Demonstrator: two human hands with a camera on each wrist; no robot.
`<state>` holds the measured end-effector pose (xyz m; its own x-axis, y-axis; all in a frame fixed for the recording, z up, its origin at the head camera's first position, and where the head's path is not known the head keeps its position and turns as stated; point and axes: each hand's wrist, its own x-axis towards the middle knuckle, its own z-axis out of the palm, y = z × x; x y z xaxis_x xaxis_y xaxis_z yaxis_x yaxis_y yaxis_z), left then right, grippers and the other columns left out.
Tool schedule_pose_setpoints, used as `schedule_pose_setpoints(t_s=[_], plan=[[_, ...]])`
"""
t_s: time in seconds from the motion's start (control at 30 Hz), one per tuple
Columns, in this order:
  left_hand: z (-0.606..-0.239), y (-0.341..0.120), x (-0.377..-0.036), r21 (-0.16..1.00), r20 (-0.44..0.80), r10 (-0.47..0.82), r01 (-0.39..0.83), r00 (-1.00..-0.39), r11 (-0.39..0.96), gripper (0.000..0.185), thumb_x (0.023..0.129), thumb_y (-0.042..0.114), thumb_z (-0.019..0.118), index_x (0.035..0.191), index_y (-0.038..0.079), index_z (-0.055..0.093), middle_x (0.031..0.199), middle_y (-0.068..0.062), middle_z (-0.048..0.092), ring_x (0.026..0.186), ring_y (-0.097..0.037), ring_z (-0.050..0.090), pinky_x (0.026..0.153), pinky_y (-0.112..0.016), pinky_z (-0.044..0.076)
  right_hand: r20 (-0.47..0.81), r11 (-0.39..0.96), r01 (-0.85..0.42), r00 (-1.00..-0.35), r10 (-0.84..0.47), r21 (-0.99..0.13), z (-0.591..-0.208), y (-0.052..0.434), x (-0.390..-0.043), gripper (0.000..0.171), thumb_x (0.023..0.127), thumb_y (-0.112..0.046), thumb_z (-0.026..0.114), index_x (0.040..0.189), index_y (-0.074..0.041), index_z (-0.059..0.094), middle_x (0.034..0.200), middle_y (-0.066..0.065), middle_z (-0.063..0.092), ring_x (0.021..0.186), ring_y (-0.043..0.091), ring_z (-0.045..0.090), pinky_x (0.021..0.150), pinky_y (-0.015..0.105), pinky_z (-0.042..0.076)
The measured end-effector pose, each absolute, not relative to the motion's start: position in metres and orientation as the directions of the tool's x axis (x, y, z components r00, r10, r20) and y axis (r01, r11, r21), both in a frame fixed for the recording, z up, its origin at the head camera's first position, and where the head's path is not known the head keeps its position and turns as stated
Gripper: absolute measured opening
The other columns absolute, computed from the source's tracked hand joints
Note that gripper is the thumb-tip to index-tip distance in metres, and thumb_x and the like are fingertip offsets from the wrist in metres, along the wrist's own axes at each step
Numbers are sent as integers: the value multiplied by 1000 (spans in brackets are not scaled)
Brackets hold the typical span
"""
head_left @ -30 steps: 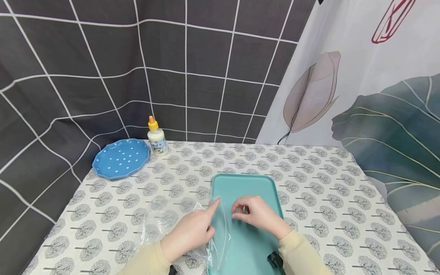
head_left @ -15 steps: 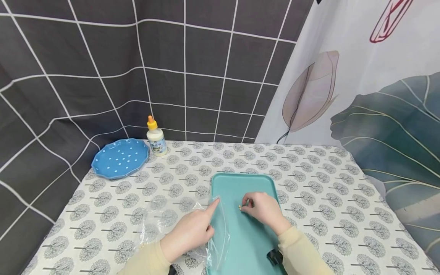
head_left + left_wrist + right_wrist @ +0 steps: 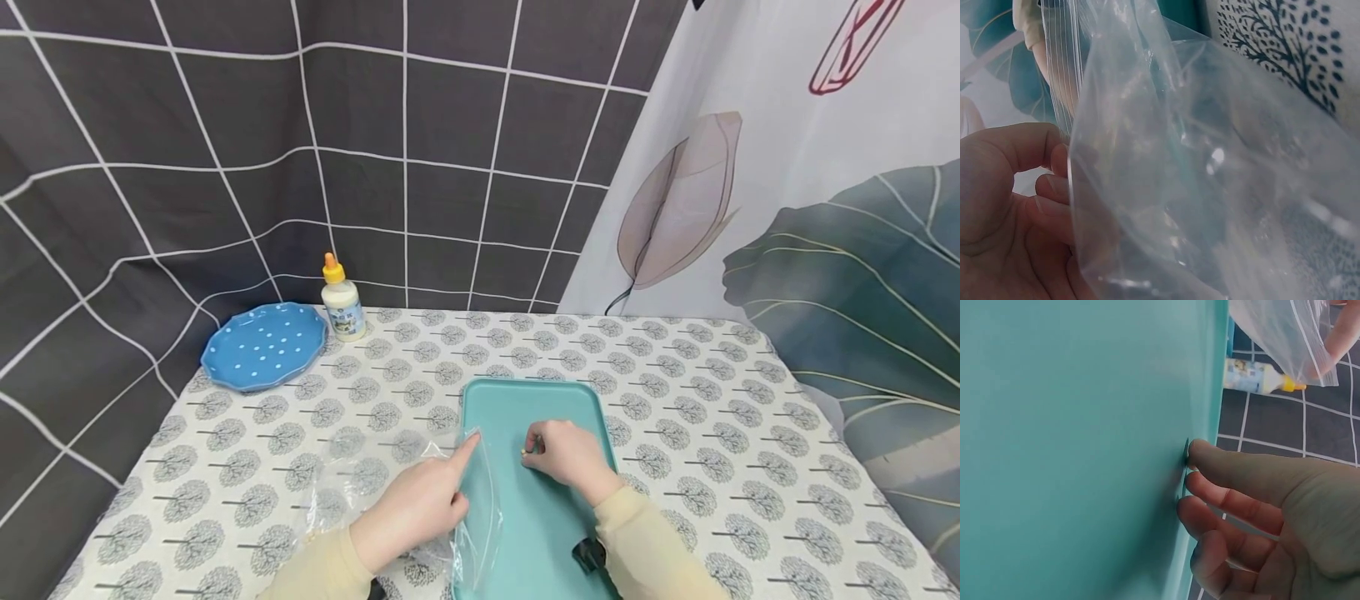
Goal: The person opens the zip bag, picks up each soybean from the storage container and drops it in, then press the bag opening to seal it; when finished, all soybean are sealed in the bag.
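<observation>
In the head view my left hand [image 3: 415,500] holds a clear zip-seal plastic bag [image 3: 348,483], its index finger stretched out along the mouth. The left wrist view has the bag [image 3: 1210,181] draped beside the fingers, with its ridged zip strip near the curled index finger. My right hand [image 3: 567,454] is low over the turquoise tray [image 3: 517,533], fingers bent. At its thumb and fingertips is a tiny yellowish piece [image 3: 524,452], too small to identify. In the right wrist view the fingertips [image 3: 1192,515] come right down to the tray surface and the piece is hidden.
A blue polka-dot plate [image 3: 262,346] lies at the back left. Beside it a white glue bottle [image 3: 343,308] with a yellow cap stands upright. The tablecloth [image 3: 712,467] carries a tree print, and a dark gridded curtain [image 3: 450,150] hangs behind.
My right hand has moved slightly right and away from the bag, fingertips lower at the tray, and the yellowish piece has come into sight at them. The left hand and bag stay put.
</observation>
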<state>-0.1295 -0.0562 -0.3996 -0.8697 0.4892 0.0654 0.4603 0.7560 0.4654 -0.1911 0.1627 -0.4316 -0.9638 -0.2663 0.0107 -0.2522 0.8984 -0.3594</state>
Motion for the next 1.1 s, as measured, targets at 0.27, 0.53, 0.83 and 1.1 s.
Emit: schedule_pose_setpoints(t_s=[0.27, 0.53, 0.83, 1.1], plan=[[-400, -56, -129, 469, 56, 487, 454, -871, 758, 75, 77, 8, 60, 146, 1, 32, 50, 9, 37, 42, -4, 34, 41, -20, 33, 18, 895, -262, -961, -274, -362, -432, 160, -191, 18, 72, -22, 78, 66, -21, 61, 56, -11, 49, 52, 7, 43, 49, 25, 36], [-401, -56, -130, 470, 56, 486, 453, -872, 758, 75, 77, 8, 60, 146, 1, 32, 50, 9, 37, 42, -3, 34, 41, -20, 33, 41, 880, -269, -961, -275, -392, -428, 162, -187, 18, 74, -22, 77, 66, -22, 62, 56, -13, 49, 51, 6, 43, 49, 24, 36], [-401, -56, -131, 469, 66, 494, 463, -867, 752, 74, 77, 7, 60, 145, 0, 33, 49, 10, 35, 41, -3, 32, 39, -19, 32, 81, 804, -366, -924, -373, -469, -416, 162, -176, 10, 78, -20, 74, 76, -23, 65, 63, -16, 54, 51, 0, 45, 48, 20, 39], [-401, -56, -131, 472, 58, 492, 458, -869, 754, 75, 76, 8, 60, 146, 1, 32, 49, 10, 35, 41, -3, 32, 40, -19, 32, 148, 657, -524, -829, -540, -541, -406, 153, -163, 7, 79, -19, 74, 81, -20, 68, 67, -17, 53, 54, -4, 42, 50, 17, 40]])
